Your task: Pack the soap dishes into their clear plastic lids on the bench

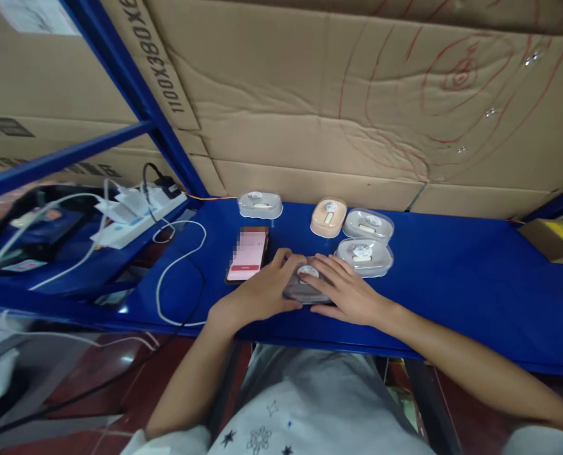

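Note:
Between my two hands, close to the table's front edge, is a small dark grey plastic case (304, 291) with a round white sticker on top. My left hand (266, 287) grips its left side, thumb towards me. From the right, my right hand (352, 294) lies over the lid, its fingers covering part of it. Just past the right fingers sits a clear-lidded grey case (378, 258), with another grey case (380, 221) behind it. A peach case (326, 225) stands beside that one. Left of my hands lies a phone (246, 259) with a lit pink screen.
Another grey case (261, 208) sits at the back of the blue table (461, 284), near the cardboard wall (281, 139). On the left, a white power strip (134, 224) has plugs and trailing cables. A white cable (158, 297) loops over the tabletop. A cardboard box (546, 243) stands far right.

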Demonstrator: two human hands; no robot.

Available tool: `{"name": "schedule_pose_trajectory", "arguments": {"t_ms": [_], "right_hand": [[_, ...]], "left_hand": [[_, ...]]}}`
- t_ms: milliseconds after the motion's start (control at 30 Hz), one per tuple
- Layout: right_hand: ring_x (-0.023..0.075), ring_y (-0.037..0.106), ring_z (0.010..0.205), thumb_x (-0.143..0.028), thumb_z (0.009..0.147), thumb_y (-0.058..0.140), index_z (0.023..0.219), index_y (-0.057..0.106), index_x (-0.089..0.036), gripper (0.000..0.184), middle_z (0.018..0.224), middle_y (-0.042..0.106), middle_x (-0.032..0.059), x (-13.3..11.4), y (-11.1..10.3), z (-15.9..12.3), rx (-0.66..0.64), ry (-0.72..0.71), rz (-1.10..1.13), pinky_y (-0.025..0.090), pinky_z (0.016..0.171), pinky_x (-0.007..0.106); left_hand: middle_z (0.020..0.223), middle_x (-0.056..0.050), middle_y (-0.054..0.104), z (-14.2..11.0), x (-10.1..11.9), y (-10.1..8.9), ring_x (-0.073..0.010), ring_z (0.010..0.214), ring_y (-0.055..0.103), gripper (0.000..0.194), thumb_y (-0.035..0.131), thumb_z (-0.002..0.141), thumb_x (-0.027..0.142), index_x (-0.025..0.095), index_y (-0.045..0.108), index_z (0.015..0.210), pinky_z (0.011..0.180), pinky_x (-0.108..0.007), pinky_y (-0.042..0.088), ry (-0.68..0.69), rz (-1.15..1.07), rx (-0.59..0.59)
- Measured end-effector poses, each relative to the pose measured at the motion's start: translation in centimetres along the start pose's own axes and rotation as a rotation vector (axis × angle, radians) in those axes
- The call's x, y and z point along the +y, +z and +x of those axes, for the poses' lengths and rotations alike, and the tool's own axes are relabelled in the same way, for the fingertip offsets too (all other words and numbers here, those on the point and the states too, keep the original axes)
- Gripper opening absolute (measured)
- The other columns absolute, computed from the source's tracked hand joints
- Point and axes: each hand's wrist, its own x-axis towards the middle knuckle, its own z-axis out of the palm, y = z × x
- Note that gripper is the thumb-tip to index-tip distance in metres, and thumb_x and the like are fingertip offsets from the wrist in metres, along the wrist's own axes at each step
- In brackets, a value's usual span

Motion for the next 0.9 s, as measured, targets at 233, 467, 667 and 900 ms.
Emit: {"name": "schedule_pose_trajectory", "arguments": {"t_ms": [233, 467, 667, 900], "right_hand": [[0.0356, 0.055, 0.143, -0.051, 0.106, 0.061, 0.154, 0.052, -0.016, 0.060, 0.150, 0.062, 0.0195, 0.7, -0.9, -1.0, 0.059, -0.039, 0.184, 0.052, 0.113, 0.057], [0.0309, 0.056, 0.145, -0.045, 0.108, 0.058, 0.167, 0.036, -0.026, 0.065, 0.153, 0.060, 0.0159, 0.6, -0.3, -1.1, 0.121, -0.009, 0.323, 0.050, 0.118, 0.055], [0.0343, 0.053, 0.147, -0.048, 0.109, 0.052, 0.163, 0.046, -0.027, 0.058, 0.154, 0.059, 0.0145, 1.0, -1.5, 0.9, 0.040, 0.144, 0.207, 0.044, 0.123, 0.060], [0.0378, 0.057, 0.138, -0.044, 0.109, 0.053, 0.150, 0.057, -0.011, 0.053, 0.145, 0.062, 0.0223, 4.1, 0.2, 6.0, -0.117, 0.128, 0.051, 0.048, 0.116, 0.058]], "left_hand": [[0.170, -0.014, 0.033, -2.9, -0.5, 3.5, -0.0352, 0.159, 0.038, 0.102, 0.081, 0.090, 0.030, 0.038, 0.015, 0.166, 0.129, -0.057, 0.037, -0.012, -0.271, 0.123], [0.166, -0.016, 0.043, -4.5, -1.7, 4.4, -0.0354, 0.153, 0.047, 0.116, 0.089, 0.083, 0.035, 0.037, 0.010, 0.168, 0.128, -0.058, 0.037, -0.087, -0.390, 0.184], [0.164, -0.015, 0.046, -6.9, -1.8, 2.8, -0.0367, 0.153, 0.047, 0.122, 0.091, 0.080, 0.038, 0.040, 0.007, 0.168, 0.128, -0.061, 0.036, -0.136, -0.409, 0.044], [0.171, -0.013, 0.038, -7.4, -1.8, 3.1, -0.0355, 0.159, 0.038, 0.115, 0.089, 0.082, 0.042, 0.039, 0.011, 0.168, 0.131, -0.060, 0.033, -0.102, -0.410, -0.038]]}}
